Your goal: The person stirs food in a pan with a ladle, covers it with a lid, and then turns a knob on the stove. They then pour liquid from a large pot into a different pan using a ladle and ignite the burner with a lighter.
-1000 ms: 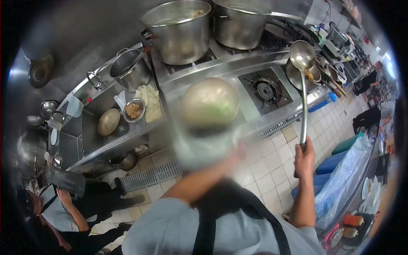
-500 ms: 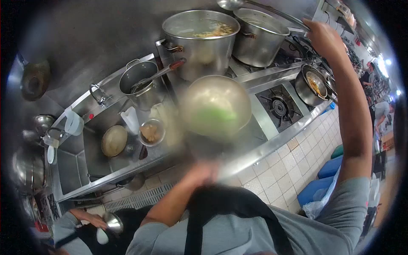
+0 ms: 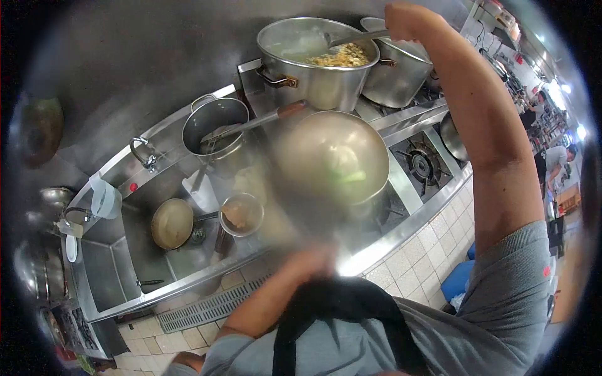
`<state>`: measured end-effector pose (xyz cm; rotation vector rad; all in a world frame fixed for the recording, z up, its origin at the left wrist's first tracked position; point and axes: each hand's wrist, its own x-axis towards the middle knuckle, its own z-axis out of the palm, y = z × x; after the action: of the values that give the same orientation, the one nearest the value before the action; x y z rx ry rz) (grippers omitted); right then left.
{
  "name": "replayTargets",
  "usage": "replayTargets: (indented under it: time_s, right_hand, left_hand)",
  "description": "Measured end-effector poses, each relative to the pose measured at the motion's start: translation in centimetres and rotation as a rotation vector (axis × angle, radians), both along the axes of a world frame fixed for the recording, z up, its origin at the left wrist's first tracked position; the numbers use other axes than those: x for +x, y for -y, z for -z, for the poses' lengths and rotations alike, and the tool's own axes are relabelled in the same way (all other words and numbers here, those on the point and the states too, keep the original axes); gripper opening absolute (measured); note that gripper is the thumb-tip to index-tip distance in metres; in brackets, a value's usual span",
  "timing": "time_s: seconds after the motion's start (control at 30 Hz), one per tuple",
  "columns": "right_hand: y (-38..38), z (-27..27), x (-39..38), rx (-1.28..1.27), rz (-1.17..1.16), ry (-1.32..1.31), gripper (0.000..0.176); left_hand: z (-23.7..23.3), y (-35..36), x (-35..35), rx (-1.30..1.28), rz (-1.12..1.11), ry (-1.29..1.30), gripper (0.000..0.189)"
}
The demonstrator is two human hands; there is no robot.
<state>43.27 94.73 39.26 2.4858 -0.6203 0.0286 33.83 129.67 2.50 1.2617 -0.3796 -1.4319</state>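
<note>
High at the top, my right hand point(image 3: 411, 24) is closed around the handle of a ladle point(image 3: 360, 39), whose bowl end dips into the large pot point(image 3: 313, 88) of cloudy liquid with yellowish-brown bits point(image 3: 342, 56). My left hand point(image 3: 316, 262) is blurred at the near side of a wide wok point(image 3: 291, 150); its fingers, and whatever they hold, cannot be made out. Blurred green pieces point(image 3: 348, 176) lie in the wok.
Left of the wok are a pot point(image 3: 216, 125) with a long-handled tool, a small bowl point(image 3: 241, 214) of brown food and a sink point(image 3: 141, 232) with a round pan point(image 3: 172, 224). A burner point(image 3: 420, 164) is at right. People point(image 3: 555, 164) stand far right.
My right hand has moved left, bringing the ladle from above the rear pot into the large pot. The green pieces in the wok have shifted. The co-worker's hand at lower left has left view.
</note>
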Motion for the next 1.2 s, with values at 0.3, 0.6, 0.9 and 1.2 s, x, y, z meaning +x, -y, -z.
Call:
replayTargets:
  time_s: [0.3,0.6,0.9,1.2]
  right_hand:
    - [2.4,-4.9,-6.7,0.744,0.279,0.147,0.03]
    - [-1.7,-10.7,-18.9,0.763,0.359,0.25,0.028]
    - [-3.9,-9.5,-27.7,0.592,0.475,-0.022,0.032]
    - [-8.5,-5.2,-29.9,-0.308,0.065,0.083,0.023]
  left_hand:
    - [-4.6,1.3,-0.2,-0.065,0.056,-0.042,0.012]
    - [-6.9,3.3,-1.6,-0.178,-0.025,0.014,0.015]
    - [-14.3,4.6,-5.3,-0.178,-0.133,-0.193,0.014]
    - [-15.2,4.6,-5.7,-0.226,-0.087,-0.268,0.014]
